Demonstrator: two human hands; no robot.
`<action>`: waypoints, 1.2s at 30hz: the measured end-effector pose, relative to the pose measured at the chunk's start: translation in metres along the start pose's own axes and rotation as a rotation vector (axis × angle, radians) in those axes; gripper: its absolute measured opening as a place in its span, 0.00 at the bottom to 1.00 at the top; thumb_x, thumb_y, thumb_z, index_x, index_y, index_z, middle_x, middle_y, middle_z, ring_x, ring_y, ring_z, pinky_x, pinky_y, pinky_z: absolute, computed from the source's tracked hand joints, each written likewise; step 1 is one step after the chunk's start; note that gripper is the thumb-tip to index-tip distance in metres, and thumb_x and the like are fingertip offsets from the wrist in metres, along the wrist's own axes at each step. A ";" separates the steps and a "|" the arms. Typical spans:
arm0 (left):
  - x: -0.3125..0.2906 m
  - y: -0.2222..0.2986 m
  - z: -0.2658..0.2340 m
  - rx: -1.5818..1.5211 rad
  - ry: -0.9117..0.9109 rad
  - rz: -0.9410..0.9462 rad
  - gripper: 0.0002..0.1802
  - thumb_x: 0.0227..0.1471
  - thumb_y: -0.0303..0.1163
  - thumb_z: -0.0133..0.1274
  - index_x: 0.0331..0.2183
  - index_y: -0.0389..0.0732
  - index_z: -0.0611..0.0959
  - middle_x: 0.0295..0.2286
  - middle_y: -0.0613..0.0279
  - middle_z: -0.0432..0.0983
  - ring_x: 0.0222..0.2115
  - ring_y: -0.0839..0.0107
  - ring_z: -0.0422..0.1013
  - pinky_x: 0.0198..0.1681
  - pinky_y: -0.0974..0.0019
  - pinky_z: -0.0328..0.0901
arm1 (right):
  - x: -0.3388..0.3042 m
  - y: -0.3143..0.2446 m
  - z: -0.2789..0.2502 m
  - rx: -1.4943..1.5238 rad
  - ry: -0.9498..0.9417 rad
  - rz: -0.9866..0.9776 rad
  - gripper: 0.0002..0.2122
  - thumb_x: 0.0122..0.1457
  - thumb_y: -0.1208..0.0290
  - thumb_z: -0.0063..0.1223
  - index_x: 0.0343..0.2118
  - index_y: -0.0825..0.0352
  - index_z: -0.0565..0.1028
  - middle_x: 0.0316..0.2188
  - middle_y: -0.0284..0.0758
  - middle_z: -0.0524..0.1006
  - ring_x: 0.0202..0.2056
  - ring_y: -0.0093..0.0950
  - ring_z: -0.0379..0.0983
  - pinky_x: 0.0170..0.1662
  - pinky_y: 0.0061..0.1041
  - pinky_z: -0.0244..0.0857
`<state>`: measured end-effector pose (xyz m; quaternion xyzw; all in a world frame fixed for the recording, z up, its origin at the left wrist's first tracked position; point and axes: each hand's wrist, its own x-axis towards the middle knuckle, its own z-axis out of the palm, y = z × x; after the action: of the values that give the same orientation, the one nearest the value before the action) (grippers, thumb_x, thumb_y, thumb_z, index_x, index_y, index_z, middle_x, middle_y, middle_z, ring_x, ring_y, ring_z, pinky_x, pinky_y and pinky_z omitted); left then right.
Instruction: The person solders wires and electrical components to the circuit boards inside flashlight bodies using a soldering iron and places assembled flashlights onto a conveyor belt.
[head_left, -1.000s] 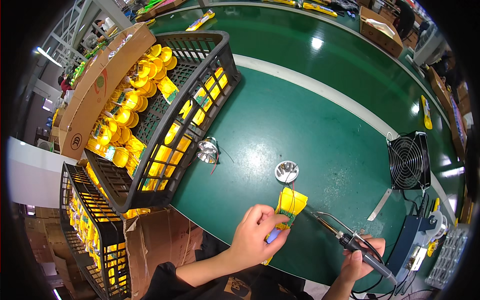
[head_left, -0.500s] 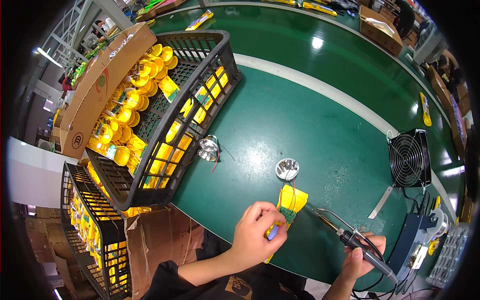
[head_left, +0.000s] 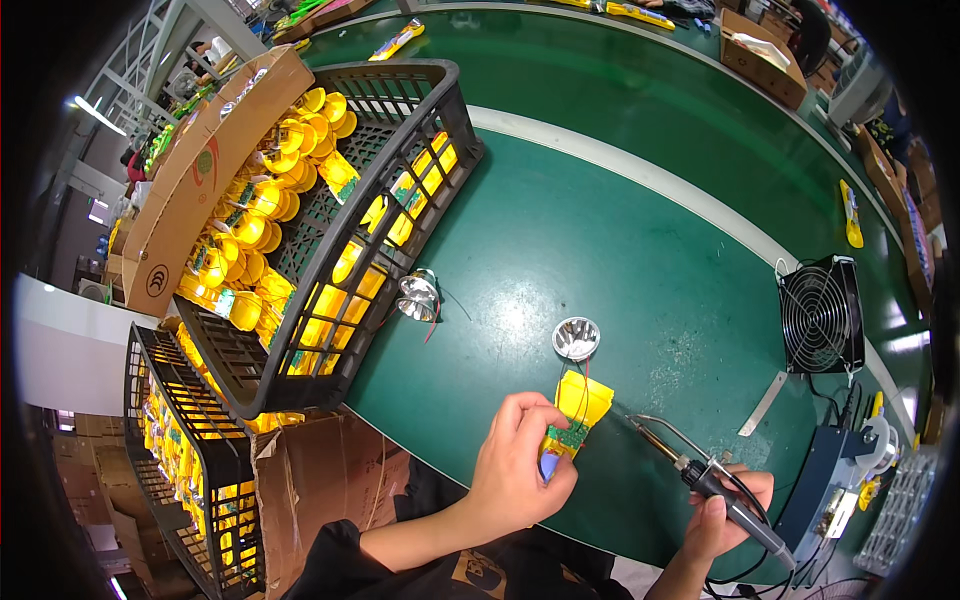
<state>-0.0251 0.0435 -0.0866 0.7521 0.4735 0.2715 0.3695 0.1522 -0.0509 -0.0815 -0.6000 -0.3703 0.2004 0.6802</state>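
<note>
My left hand [head_left: 512, 468] is closed, thumb and fingers pinching a small green circuit board [head_left: 571, 436] at a yellow plastic housing [head_left: 584, 400]. A blue-violet piece [head_left: 549, 464] shows between the fingers; the housing's lower end is hidden under the hand. Thin wires run from the board to a silver reflector cup [head_left: 576, 340], lying face up just beyond the housing. My right hand [head_left: 712, 520] grips the grey handle of a soldering iron [head_left: 728, 500]. A thin metal tube runs alongside its tip, which points toward the housing but stays apart from it.
A black crate [head_left: 330, 290] full of yellow housings stands at left, another crate [head_left: 225, 480] below it. Other silver reflectors [head_left: 418, 296] lie beside the upper crate. At right are a black fan [head_left: 820, 315], a metal strip [head_left: 763, 404] and a blue-grey box [head_left: 815, 475] with a spool.
The left fingers have shifted on the housing, and the green board now sits crosswise, more of it exposed. The right hand and soldering iron have barely moved.
</note>
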 end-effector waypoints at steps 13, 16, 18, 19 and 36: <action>0.009 -0.002 -0.019 0.070 -0.148 0.019 0.16 0.32 0.20 0.51 0.30 0.38 0.69 0.33 0.56 0.63 0.31 0.61 0.65 0.34 0.64 0.61 | 0.000 0.004 0.001 -0.023 0.048 -0.035 0.19 0.44 0.60 0.56 0.26 0.70 0.61 0.16 0.36 0.64 0.13 0.19 0.59 0.15 0.13 0.53; 0.010 -0.009 -0.035 -0.035 -0.252 0.010 0.15 0.33 0.21 0.52 0.30 0.39 0.71 0.33 0.58 0.65 0.32 0.62 0.66 0.35 0.65 0.61 | 0.000 0.003 0.002 -0.023 0.053 -0.029 0.19 0.44 0.60 0.56 0.26 0.70 0.61 0.16 0.36 0.64 0.13 0.19 0.59 0.15 0.13 0.53; 0.011 -0.016 -0.043 0.002 -0.222 0.104 0.15 0.34 0.22 0.54 0.31 0.39 0.73 0.33 0.58 0.67 0.32 0.63 0.66 0.36 0.66 0.61 | 0.000 0.003 0.003 -0.021 0.052 -0.023 0.19 0.44 0.60 0.56 0.26 0.70 0.61 0.16 0.36 0.64 0.13 0.19 0.59 0.15 0.13 0.53; 0.010 -0.018 -0.046 0.005 -0.205 0.140 0.14 0.34 0.23 0.55 0.31 0.39 0.74 0.32 0.59 0.68 0.32 0.64 0.66 0.36 0.67 0.60 | 0.000 0.004 0.003 -0.026 0.054 -0.028 0.19 0.44 0.60 0.56 0.26 0.70 0.61 0.16 0.36 0.64 0.13 0.19 0.59 0.15 0.12 0.53; -0.010 -0.031 -0.045 -0.107 -0.160 0.221 0.08 0.35 0.25 0.59 0.26 0.42 0.81 0.23 0.67 0.74 0.28 0.71 0.68 0.32 0.71 0.62 | -0.002 0.009 0.002 -0.053 0.016 -0.068 0.20 0.45 0.57 0.56 0.26 0.67 0.60 0.15 0.33 0.65 0.13 0.18 0.60 0.19 0.14 0.55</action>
<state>-0.0792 0.0559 -0.0863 0.7980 0.3415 0.2746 0.4136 0.1506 -0.0490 -0.0905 -0.6064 -0.3900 0.1625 0.6737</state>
